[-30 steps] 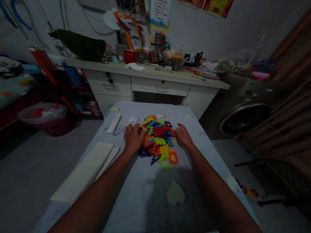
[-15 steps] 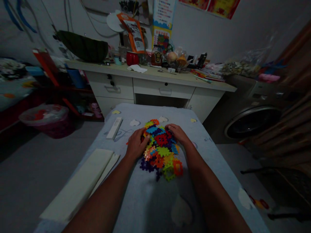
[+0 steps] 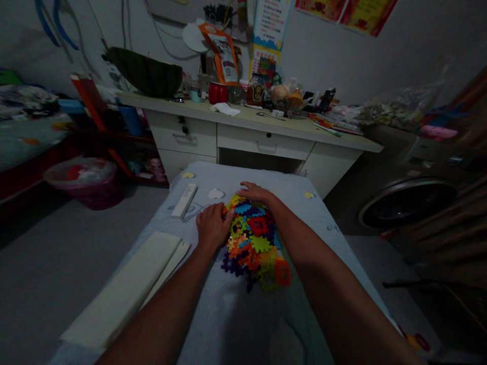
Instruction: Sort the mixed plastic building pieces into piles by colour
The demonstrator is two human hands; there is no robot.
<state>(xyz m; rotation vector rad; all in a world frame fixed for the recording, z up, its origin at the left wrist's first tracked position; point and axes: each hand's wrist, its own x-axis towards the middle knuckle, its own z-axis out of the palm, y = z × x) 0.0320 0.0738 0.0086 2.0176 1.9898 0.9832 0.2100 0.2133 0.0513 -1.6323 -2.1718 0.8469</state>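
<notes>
A heap of flat, notched plastic building pieces (image 3: 260, 245) in red, orange, green, blue, purple and yellow lies on the cloth-covered table. My left hand (image 3: 213, 225) rests against the heap's left side, thumb apart from the fingers, open. Around the far edge reaches my right hand (image 3: 255, 192), its fingers stretched out to the left and open. Whether its palm side touches pieces is hard to make out. Neither hand visibly grips a single piece.
To the left on the table (image 3: 243, 329) lie a folded cream sheet (image 3: 125, 289) and a small white box (image 3: 184, 201). Behind stands a cluttered desk (image 3: 243, 121). A washing machine (image 3: 403, 187) is at the right, a lined basket (image 3: 85, 185) at the left.
My right hand has moved from the heap's right side to its far edge. My left hand stays at the left side. The view has shifted slightly.
</notes>
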